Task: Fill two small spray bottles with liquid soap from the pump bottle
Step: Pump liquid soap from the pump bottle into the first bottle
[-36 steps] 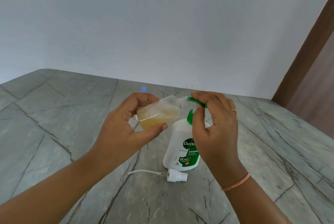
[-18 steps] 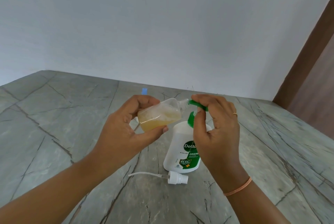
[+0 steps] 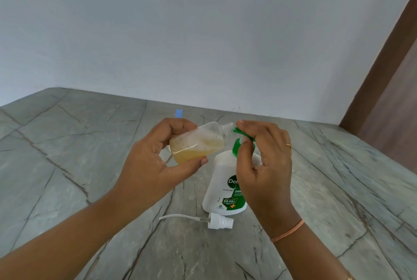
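My left hand (image 3: 149, 166) grips a small clear spray bottle (image 3: 198, 143), tilted on its side and partly filled with amber soap. Its open neck points right, against the green pump nozzle (image 3: 242, 133) of the white pump bottle (image 3: 222, 180), which stands on the counter. My right hand (image 3: 264, 162) sits on top of that pump, fingers curled over the green head, thumb at its stem. The spray bottle's white spray cap with its thin tube (image 3: 217, 222) lies on the counter in front of the pump bottle. A second spray bottle is mostly hidden behind my left hand.
The grey veined stone counter (image 3: 79, 144) runs back to a white wall. A small blue object (image 3: 179, 113) stands near the wall behind my left hand. A brown door frame (image 3: 383, 65) rises at the right.
Both hands and the bottles sit almost where they were. The soap in the small bottle looks slightly frothier.
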The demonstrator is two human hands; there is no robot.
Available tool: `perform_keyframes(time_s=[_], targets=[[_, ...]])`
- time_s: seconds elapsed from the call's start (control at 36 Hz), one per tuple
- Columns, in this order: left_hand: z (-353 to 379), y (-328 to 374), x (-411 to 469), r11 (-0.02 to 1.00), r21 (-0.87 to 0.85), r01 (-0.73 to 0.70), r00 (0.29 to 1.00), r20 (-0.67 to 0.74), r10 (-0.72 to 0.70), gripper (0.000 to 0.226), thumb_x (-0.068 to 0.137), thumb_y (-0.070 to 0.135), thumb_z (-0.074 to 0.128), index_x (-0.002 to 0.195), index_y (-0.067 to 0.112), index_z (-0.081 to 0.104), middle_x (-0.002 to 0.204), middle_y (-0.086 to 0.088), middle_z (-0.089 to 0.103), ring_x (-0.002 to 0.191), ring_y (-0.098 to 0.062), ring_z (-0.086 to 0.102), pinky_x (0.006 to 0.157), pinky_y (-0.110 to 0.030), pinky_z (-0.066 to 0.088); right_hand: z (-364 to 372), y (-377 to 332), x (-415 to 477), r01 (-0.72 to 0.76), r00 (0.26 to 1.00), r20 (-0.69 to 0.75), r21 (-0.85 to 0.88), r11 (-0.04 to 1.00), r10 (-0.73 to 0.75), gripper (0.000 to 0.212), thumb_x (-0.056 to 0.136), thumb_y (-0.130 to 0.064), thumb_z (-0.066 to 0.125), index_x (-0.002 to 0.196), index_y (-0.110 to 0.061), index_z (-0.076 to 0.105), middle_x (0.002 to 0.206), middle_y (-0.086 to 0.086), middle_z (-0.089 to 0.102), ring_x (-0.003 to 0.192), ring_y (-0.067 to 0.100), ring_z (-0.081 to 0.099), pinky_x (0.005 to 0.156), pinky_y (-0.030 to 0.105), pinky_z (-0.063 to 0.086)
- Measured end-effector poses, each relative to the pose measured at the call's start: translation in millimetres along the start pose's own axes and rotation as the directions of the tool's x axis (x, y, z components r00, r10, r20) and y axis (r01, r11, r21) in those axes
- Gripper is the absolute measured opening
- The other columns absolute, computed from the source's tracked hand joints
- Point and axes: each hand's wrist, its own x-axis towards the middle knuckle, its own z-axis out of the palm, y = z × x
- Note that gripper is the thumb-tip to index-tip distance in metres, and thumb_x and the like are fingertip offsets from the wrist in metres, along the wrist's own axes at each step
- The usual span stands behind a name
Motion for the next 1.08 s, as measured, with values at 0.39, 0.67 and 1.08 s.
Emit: perform_keyframes(time_s=[0.39,0.67,1.08], targets=[[1,0,-1,1.000,-0.018,0.001,1.000,0.007,0.000,0.044,0.062,0.044,0.072,0.102,0.035,0.057,0.098,0.020,0.063,0.092,-0.005,0.062,0.073,-0.009,0.047,-8,-3,8,0.003,1.000,0.022,-0.013,1.000,-0.003,0.027,0.083,-0.013,0.045,0.099,-0.012,0.067,0.097,-0.004,0.064,0.089,0.019,0.056,0.072,0.046,0.046],[-1,-1,0,1.000,-0.010,0.007,1.000,-0.007,-0.007,0.044,0.060,0.045,0.073,0.101,0.036,0.058,0.097,0.020,0.063,0.091,-0.005,0.061,0.073,-0.011,0.048,0,0,1,0.009,1.000,0.002,0.001,1.000,-0.009,0.026,0.083,-0.010,0.046,0.099,-0.013,0.066,0.098,-0.006,0.061,0.090,0.014,0.052,0.072,0.045,0.046],[0,-1,-1,1.000,0.000,-0.004,1.000,0.006,0.004,0.044,0.062,0.046,0.072,0.102,0.038,0.056,0.097,0.021,0.064,0.091,-0.005,0.062,0.074,-0.010,0.047,-6,-4,8,-0.005,1.000,0.016,-0.015,1.000,0.005,0.027,0.084,-0.014,0.044,0.100,-0.012,0.066,0.099,-0.004,0.064,0.091,0.018,0.056,0.074,0.045,0.046]])
